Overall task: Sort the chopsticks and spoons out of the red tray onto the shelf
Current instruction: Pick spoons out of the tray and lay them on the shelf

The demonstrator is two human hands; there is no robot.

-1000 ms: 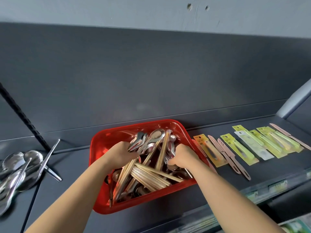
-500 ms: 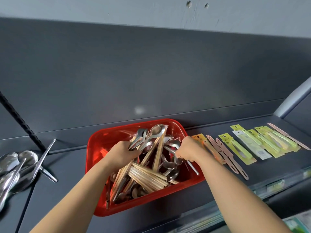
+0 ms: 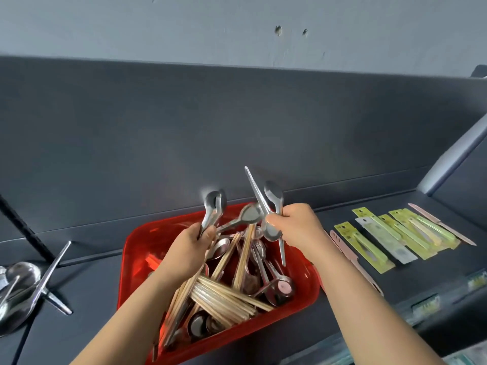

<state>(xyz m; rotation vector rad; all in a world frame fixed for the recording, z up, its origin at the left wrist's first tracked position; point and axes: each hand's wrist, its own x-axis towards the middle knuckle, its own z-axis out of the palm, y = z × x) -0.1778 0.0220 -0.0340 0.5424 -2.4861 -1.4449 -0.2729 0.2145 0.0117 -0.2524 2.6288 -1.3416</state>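
Dark shelf (image 3: 79, 320) held a red tray (image 3: 131, 259) of chopsticks (image 3: 224, 299) and spoons (image 3: 279, 288).
Left hand (image 3: 189, 248) gripped a few spoons above it; right hand (image 3: 297, 227) clutched several more.

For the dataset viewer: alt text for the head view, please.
Two bare hands lift metal spoons above a red tray of chopsticks and spoons on a dark shelf: left hand, right hand. More spoons lie left; packaged utensils right.
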